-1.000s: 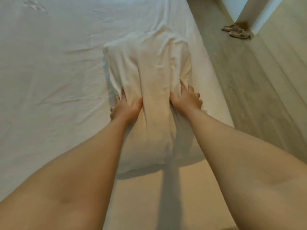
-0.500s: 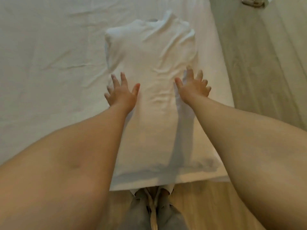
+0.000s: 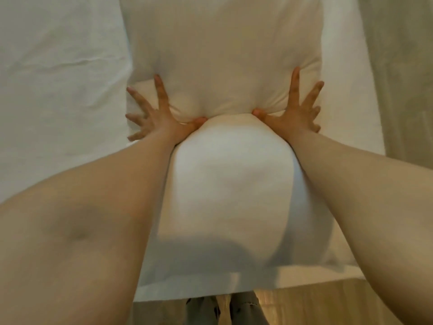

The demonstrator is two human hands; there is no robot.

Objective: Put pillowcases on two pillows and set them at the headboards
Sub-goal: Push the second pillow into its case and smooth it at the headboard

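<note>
A white pillow (image 3: 225,55) in a white pillowcase lies lengthwise on the bed, close to its right side. My left hand (image 3: 159,118) and my right hand (image 3: 295,111) press down on it side by side, fingers spread wide and thumbs dug into a crease across its middle. Between my forearms the near half of the pillow (image 3: 234,179) bulges up, rounded. The flat end of the pillowcase (image 3: 187,287) lies at the bed's near edge. Only this one pillow is in view.
The white bed sheet (image 3: 58,78) stretches away to the left, slightly wrinkled. Wooden floor (image 3: 403,66) runs along the bed's right side and shows below the near edge. My trousers (image 3: 210,310) are just visible at the bottom.
My hands went from hovering open above the pillow to pressing hard into its middle. The near half has puffed up, and the camera has come much closer.
</note>
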